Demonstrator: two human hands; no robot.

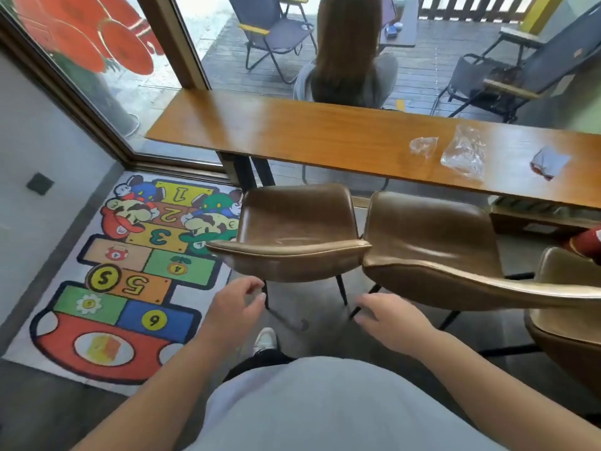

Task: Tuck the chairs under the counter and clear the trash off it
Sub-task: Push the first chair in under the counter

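A long wooden counter runs along the window. On its right part lie a small clear plastic wrapper, a larger clear plastic bag and a crumpled grey-and-red scrap. Three brown leather chairs stand pulled out from the counter: the left chair, the middle chair and a third chair cut off at the right edge. My left hand hovers open just below the left chair's backrest, not touching it. My right hand is open below the middle chair's backrest, holding nothing.
A colourful hopscotch mat covers the floor to the left. Behind the glass a person sits with their back to the counter, among folding chairs. A red object shows at the right edge.
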